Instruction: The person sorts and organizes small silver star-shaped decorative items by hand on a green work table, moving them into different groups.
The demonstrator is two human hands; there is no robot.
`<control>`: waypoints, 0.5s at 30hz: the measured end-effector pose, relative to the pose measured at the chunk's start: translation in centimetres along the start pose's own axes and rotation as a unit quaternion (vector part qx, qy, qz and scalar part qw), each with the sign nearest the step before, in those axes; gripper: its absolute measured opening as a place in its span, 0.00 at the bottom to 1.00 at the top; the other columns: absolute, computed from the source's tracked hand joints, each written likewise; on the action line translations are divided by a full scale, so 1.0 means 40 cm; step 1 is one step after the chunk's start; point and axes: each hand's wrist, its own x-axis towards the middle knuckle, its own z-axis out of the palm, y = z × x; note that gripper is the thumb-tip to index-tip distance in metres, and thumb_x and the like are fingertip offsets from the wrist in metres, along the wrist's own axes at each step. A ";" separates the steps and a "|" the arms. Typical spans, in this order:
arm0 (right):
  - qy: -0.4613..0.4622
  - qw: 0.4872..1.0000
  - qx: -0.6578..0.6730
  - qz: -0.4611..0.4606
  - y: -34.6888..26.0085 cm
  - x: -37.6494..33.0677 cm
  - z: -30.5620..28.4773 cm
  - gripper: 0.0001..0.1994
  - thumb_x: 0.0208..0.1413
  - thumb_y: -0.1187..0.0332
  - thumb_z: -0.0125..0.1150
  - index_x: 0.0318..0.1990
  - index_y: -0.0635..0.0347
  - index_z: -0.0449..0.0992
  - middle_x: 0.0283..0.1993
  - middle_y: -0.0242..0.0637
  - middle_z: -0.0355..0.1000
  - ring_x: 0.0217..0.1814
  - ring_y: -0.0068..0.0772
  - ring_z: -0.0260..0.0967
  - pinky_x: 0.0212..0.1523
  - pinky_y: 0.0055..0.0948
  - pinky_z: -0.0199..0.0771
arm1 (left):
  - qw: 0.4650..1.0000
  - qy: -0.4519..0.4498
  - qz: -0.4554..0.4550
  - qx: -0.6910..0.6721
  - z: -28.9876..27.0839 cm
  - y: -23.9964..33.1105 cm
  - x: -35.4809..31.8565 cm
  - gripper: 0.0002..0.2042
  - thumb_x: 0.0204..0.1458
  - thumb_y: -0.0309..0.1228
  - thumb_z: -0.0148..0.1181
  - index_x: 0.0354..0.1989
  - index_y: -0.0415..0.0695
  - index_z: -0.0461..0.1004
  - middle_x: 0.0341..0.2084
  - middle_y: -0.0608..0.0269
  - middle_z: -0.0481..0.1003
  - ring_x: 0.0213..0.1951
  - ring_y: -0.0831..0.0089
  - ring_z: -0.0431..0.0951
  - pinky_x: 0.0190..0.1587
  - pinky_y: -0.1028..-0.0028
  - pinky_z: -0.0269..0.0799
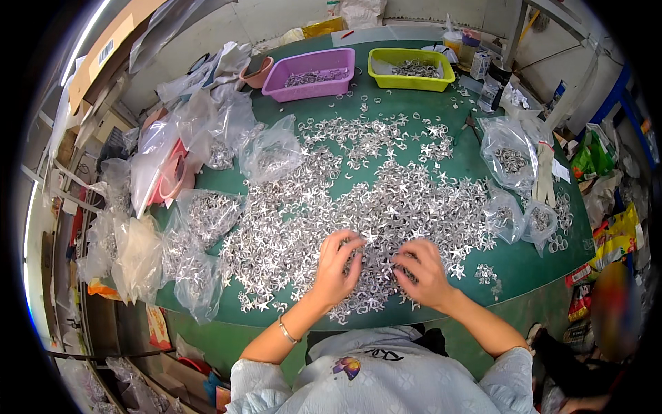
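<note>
A wide heap of small silvery metal pieces [303, 200], many star-shaped and others curved or ring-like, is spread over the green tabletop [414, 103]. At its near edge my left hand [338, 268] reaches in, fingers bent and thumb apart from them. A bright star-shaped piece [369, 237] lies right by its fingertips; I see no clear grip on it. My right hand [423, 273] faces it from the other side, its fingers curled loosely with gaps between them. Pieces show between the two hands, and some fingertips are partly hidden among them.
Clear plastic bags of metal pieces [207, 214] crowd the left side; more bags [509, 155] lie at the right. A purple basin [310, 93] and a yellow-green basin [412, 82] stand at the back. Pliers [471, 123] rest near the right bags.
</note>
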 end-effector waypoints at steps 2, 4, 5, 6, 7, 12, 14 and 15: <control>-0.001 0.999 -0.026 0.041 -0.005 0.050 -0.019 0.22 0.38 0.67 0.62 0.46 0.59 0.68 0.53 0.41 0.59 0.56 0.47 0.54 0.55 0.45 0.53 | 0.999 -0.016 -0.003 0.044 0.012 0.018 0.041 0.20 0.45 0.26 0.56 0.49 0.39 0.63 0.49 0.50 0.62 0.54 0.53 0.59 0.55 0.60 0.54; -0.007 0.997 -0.058 0.044 -0.002 0.099 -0.019 0.27 0.38 0.64 0.64 0.50 0.57 0.66 0.56 0.42 0.56 0.60 0.50 0.49 0.57 0.47 0.50 | 0.995 -0.046 -0.010 0.090 0.035 0.036 0.069 0.22 0.47 0.30 0.55 0.51 0.36 0.61 0.52 0.49 0.60 0.56 0.52 0.56 0.56 0.58 0.52; -0.037 0.996 -0.066 0.040 0.007 0.100 -0.013 0.28 0.38 0.63 0.64 0.51 0.57 0.65 0.57 0.43 0.55 0.62 0.50 0.47 0.58 0.47 0.49 | 0.991 -0.061 -0.014 0.116 0.041 0.040 0.071 0.24 0.47 0.32 0.55 0.52 0.35 0.60 0.53 0.48 0.59 0.57 0.52 0.55 0.57 0.57 0.51; -0.066 0.994 -0.074 0.036 0.021 0.096 -0.006 0.30 0.38 0.62 0.64 0.52 0.56 0.64 0.58 0.43 0.54 0.63 0.51 0.45 0.59 0.47 0.48 | 0.990 -0.098 -0.026 0.096 0.052 0.024 0.057 0.25 0.47 0.33 0.55 0.53 0.34 0.58 0.55 0.47 0.57 0.58 0.50 0.54 0.59 0.57 0.48; -0.096 0.992 -0.081 0.032 0.029 0.090 -0.001 0.31 0.39 0.61 0.64 0.54 0.56 0.62 0.59 0.43 0.52 0.64 0.52 0.43 0.59 0.48 0.47 | 0.988 -0.109 -0.017 0.112 0.048 0.024 0.042 0.25 0.47 0.33 0.55 0.52 0.34 0.58 0.55 0.48 0.57 0.58 0.50 0.54 0.59 0.57 0.48; -0.059 0.996 -0.064 0.017 0.024 0.048 -0.018 0.19 0.40 0.66 0.64 0.43 0.57 0.70 0.54 0.37 0.60 0.62 0.49 0.49 0.57 0.47 0.52 | 0.984 -0.128 0.014 0.124 0.027 0.031 -0.007 0.26 0.43 0.29 0.59 0.51 0.36 0.59 0.53 0.49 0.58 0.56 0.51 0.56 0.57 0.57 0.51; -0.053 0.996 -0.077 0.007 0.023 0.032 -0.021 0.17 0.40 0.68 0.63 0.41 0.58 0.70 0.53 0.37 0.61 0.61 0.48 0.50 0.56 0.47 0.53 | 0.989 -0.108 0.014 0.099 0.027 0.027 -0.021 0.24 0.41 0.26 0.59 0.50 0.39 0.62 0.50 0.51 0.60 0.54 0.51 0.58 0.54 0.58 0.54; -0.049 0.995 -0.083 0.002 0.023 0.023 -0.023 0.16 0.40 0.68 0.63 0.40 0.58 0.71 0.53 0.36 0.62 0.61 0.47 0.50 0.56 0.47 0.54 | 0.989 -0.099 0.015 0.108 0.023 0.019 -0.031 0.24 0.41 0.25 0.59 0.49 0.40 0.63 0.49 0.52 0.61 0.53 0.52 0.59 0.53 0.58 0.54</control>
